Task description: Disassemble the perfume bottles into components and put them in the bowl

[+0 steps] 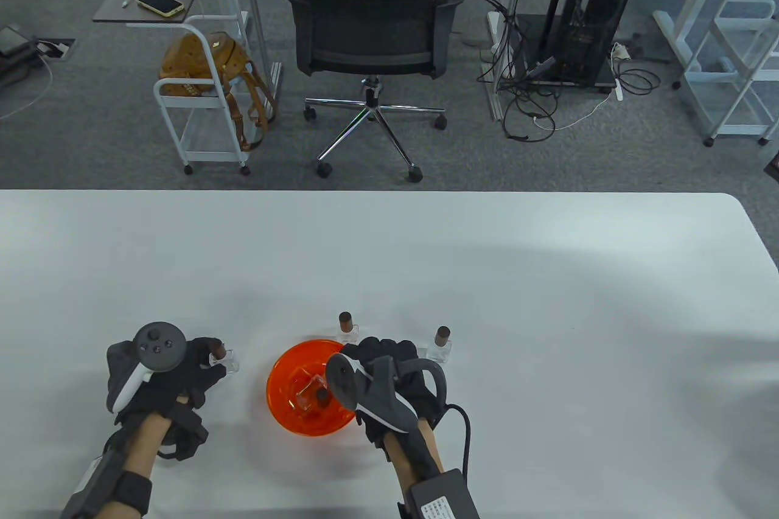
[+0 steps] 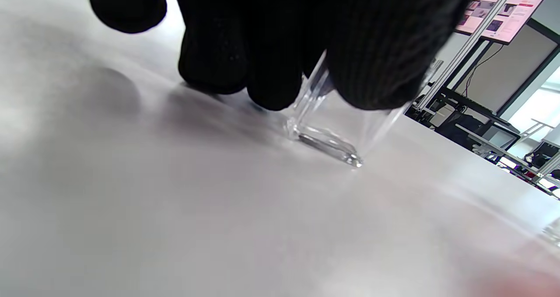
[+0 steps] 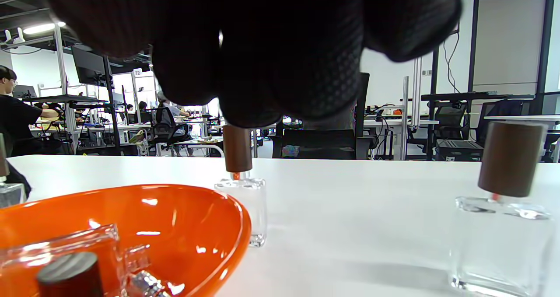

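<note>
My left hand [image 1: 213, 361] grips a clear glass perfume bottle [image 1: 224, 359] with a brown cap, left of the orange bowl [image 1: 275, 374]. In the left wrist view my fingers [image 2: 271, 82] pinch the bottle's glass body [image 2: 337, 131], whose base stands on the table. My right hand [image 1: 372, 352] hovers over the bowl's right rim with fingers loosely curled and nothing seen in them. In the bowl [image 3: 238, 220] lie a glass bottle body [image 3: 65, 244] and a dark cap [image 3: 70, 275]. Two capped bottles stand behind the bowl [image 1: 345, 328] and to its right [image 1: 441, 346].
The white table [image 1: 487, 275] stretches wide beyond the bowl. In the right wrist view the nearer capped bottle [image 3: 241, 200] stands just past the bowl's rim and the other [image 3: 503, 231] at the right. An office chair [image 1: 371, 26] and a cart stand on the floor beyond.
</note>
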`<action>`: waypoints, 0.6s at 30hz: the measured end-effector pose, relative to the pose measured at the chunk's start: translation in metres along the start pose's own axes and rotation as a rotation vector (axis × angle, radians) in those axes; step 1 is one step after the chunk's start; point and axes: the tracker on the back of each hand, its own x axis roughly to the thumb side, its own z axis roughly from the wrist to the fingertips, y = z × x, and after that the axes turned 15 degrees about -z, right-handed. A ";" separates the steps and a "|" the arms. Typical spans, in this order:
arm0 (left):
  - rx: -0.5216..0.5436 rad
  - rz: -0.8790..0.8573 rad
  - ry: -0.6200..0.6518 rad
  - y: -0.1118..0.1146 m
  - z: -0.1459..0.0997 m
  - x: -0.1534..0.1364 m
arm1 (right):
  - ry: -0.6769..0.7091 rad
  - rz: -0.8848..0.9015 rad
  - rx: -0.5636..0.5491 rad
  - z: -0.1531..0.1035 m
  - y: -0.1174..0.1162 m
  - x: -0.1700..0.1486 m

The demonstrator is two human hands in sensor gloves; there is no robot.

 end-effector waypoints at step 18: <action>0.032 -0.008 0.462 -0.003 -0.063 0.096 | 0.016 0.076 -0.021 -0.002 0.009 0.005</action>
